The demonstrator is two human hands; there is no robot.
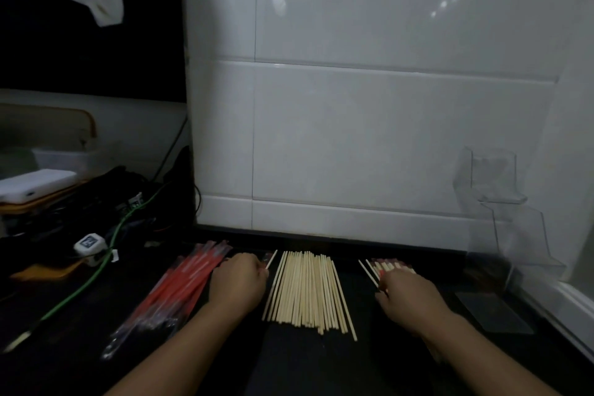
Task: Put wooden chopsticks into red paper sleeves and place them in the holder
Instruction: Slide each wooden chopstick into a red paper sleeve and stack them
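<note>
A pile of bare wooden chopsticks [307, 289] lies on the dark counter [289, 363], fanned slightly, between the two hands. The left hand [237, 283] rests just left of the pile, knuckles up, fingers curled at the far end around one chopstick [271, 260] whose tip pokes out toward the wall; whether a sleeve is pinched with it is hard to tell. Touching that hand's left side is a heap of red paper sleeves [180, 286], slanting away toward the near left. The right hand [406, 296] lies well right of the pile, fingers bent down onto a small bunch of sleeved chopsticks [387, 267] with pale tips showing; the grip itself is hidden under the hand. A clear plastic holder [501, 199], stepped in tiers, stands against the tiled wall [353, 125] at the far right, beyond the right hand.
</note>
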